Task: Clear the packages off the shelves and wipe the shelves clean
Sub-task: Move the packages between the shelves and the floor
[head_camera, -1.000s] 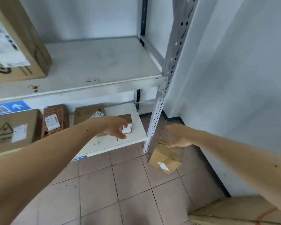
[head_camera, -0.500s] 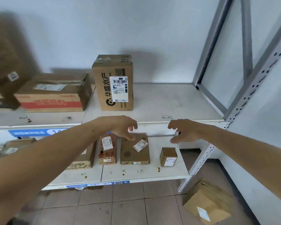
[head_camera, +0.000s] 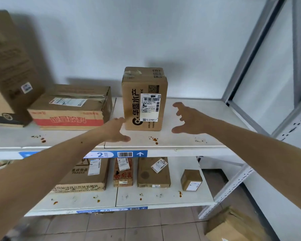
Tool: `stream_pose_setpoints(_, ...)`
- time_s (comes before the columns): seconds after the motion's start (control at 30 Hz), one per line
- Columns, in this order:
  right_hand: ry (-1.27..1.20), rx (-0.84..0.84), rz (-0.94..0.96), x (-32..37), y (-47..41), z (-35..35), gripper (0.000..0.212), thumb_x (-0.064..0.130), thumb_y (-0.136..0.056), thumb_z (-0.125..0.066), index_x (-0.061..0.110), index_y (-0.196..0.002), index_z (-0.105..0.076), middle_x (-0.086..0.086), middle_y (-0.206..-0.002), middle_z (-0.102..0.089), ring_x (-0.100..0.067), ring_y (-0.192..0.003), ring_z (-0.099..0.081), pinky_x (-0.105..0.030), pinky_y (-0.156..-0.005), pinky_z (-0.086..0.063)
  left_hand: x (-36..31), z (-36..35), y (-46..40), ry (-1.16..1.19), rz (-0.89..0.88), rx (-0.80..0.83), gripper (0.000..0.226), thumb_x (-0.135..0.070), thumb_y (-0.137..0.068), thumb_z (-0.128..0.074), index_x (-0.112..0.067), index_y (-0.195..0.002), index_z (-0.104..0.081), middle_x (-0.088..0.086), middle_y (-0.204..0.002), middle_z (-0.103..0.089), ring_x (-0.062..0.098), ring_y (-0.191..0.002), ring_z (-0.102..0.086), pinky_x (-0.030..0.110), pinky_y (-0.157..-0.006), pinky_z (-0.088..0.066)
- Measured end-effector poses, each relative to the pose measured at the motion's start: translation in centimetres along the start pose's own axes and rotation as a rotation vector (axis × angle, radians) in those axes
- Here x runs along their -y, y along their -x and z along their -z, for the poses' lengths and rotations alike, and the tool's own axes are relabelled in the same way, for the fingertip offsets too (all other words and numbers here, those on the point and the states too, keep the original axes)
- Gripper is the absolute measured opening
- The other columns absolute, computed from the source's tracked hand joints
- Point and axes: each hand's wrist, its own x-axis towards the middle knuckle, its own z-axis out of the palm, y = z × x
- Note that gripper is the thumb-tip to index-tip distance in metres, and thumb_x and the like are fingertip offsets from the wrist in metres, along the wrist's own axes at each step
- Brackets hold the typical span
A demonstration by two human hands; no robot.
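Upright box: the tall carton point(head_camera: 144, 100) stood on the upper shelf point(head_camera: 189, 138), near its front edge, label facing you, well apart from the wall of the rack on the right.
Left hand: your left hand point(head_camera: 114, 131) reached in at the carton's lower left corner, fingers spread and holding nothing, at or just short of touching the cardboard (I could not tell which).
Right hand: your right hand point(head_camera: 188, 119) hung just beside the carton's right face, fingers curved and spread wide, gripping nothing, a clear gap to the box.
Grip advice: you did best to press both palms flat on opposite side faces, low down, since a tall box probably tips if squeezed near the top.
Lift advice: you should have raised it straight before drawing it toward you, to avoid dragging it through the brown spots point(head_camera: 154, 139) at its foot.
Neighbour: the flat red-banded carton point(head_camera: 71, 108) lay just to its left, so your left elbow had little room.
Remaining: four packages sat on the lower shelf point(head_camera: 163, 197); wiping was not yet begun.
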Motion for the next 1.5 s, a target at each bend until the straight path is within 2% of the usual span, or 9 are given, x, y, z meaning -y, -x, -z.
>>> stream_pose_setpoints(0.13, -0.107, -0.118, 0.048, 0.6, -3.9, 2.0, 0.123, 0.033, -0.066, -0.092, 0.023, -0.155, -0.007, -0.015, -0.146, -0.04, -0.03, -0.132, -0.044, -0.047, -0.106, -0.041, 0.4, 0.9, -2.5, 0.159, 0.118, -0.104, 0.092, -0.037, -0.078, -0.08, -0.006, -0.147, -0.028, 0.012, -0.144, -0.045, 0.028, -0.127, -0.049, 0.038, -0.103, -0.043)
stream_pose_setpoints(0.27, -0.14, -0.242, 0.154, 1.0, -8.1, 3.4, 0.141, 0.05, -0.043, -0.095, 0.037, -0.151, -0.005, -0.01, -0.137, -0.043, -0.029, -0.124, -0.045, -0.048, -0.101, -0.045, 0.9, 1.4, -5.0, 0.302, 0.142, -0.16, 0.098, -0.032, -0.072, -0.086, -0.006, -0.146, -0.026, 0.012, -0.14, -0.049, 0.027, -0.121, -0.053, 0.043, -0.101, -0.046)
stream_pose_setpoints(0.5, -0.276, -0.167, 0.226, 1.0, -12.1, 5.2, 0.134, 0.023, -0.056, -0.098, 0.033, -0.155, -0.008, 0.008, -0.135, -0.049, -0.022, -0.126, -0.052, -0.043, -0.106, -0.046, 1.7, 1.3, -7.8, 0.443, 0.107, -0.148, 0.133, -0.024, -0.064, -0.092, -0.015, -0.156, 0.003, 0.009, -0.151, -0.041, 0.027, -0.134, -0.044, 0.038, -0.109, -0.04)
stream_pose_setpoints(0.63, -0.332, -0.102, 0.203, 0.3, -12.8, 4.6, 0.135, 0.021, -0.057, -0.097, 0.047, -0.153, -0.004, 0.013, -0.14, -0.047, -0.019, -0.124, -0.055, -0.039, -0.106, -0.046, 2.7, 1.7, -9.2, 0.531, 0.04, -0.135, 0.148, -0.046, -0.046, -0.093, -0.029, -0.155, 0.005, 0.004, -0.154, -0.037, 0.024, -0.138, -0.04, 0.043, -0.111, -0.039)
stream_pose_setpoints(0.87, -0.426, -0.182, 0.111, 0.5, -13.1, 3.0, 0.135, 0.02, -0.057, -0.096, 0.051, -0.151, -0.003, 0.017, -0.135, -0.055, -0.017, -0.121, -0.058, -0.042, -0.104, -0.049, 1.8, 1.7, -10.7, 0.653, -0.127, -0.143, 0.122, -0.001, -0.069, -0.085, -0.027, -0.152, 0.001, -0.013, -0.126, -0.047, 0.007, -0.12, -0.042, 0.02, -0.095, -0.038)
stream_pose_setpoints(1.07, -0.466, -0.231, -0.009, 1.2, -13.0, 2.8, 0.136, 0.019, -0.06, -0.095, 0.036, -0.156, 0.0, 0.013, -0.126, -0.058, -0.015, -0.117, -0.056, -0.035, -0.1, -0.047, 2.5, 1.7, -11.6, 0.619, -0.221, -0.167, 0.116, -0.005, -0.07, -0.085, -0.025, -0.152, -0.006, -0.016, -0.121, -0.05, 0.007, -0.117, -0.046, 0.023, -0.095, -0.036)
stream_pose_setpoints(1.2, -0.48, -0.28, -0.031, 1.5, -12.0, 3.6, 0.121, 0.017, -0.057, -0.096, 0.03, -0.151, -0.021, 0.01, -0.125, -0.063, -0.016, -0.115, -0.061, -0.044, -0.101, -0.05, 2.1, 2.7, -11.7, 0.632, -0.331, -0.197, 0.111, -0.002, -0.068, -0.086, -0.016, -0.152, -0.015, -0.015, -0.128, -0.046, 0.001, -0.119, -0.042, 0.018, -0.099, -0.036)
stream_pose_setpoints(1.3, -0.489, -0.319, -0.047, 1.7, -10.4, 4.5, 0.118, 0.015, -0.056, -0.096, 0.03, -0.148, -0.025, 0.01, -0.124, -0.064, -0.016, -0.116, -0.061, -0.043, -0.101, -0.051, 1.4, 3.5, -11.9, 0.63, -0.397, -0.194, 0.105, 0.0, -0.068, -0.085, -0.014, -0.149, -0.019, -0.023, -0.118, -0.046, 0.0, -0.114, -0.044, -0.002, -0.086, -0.037)
stream_pose_setpoints(1.5, -0.483, -0.43, -0.178, 1.1, -3.9, 5.5, 0.126, 0.036, -0.04, -0.096, 0.032, -0.146, -0.027, 0.01, -0.123, -0.066, -0.018, -0.116, -0.062, -0.046, -0.099, -0.052, -2.3, 3.6, -12.0, 0.589, -0.646, -0.101, 0.103, -0.004, -0.067, -0.087, -0.01, -0.145, -0.021, -0.017, -0.126, -0.046, -0.028, -0.108, -0.042, -0.004, -0.083, -0.036)
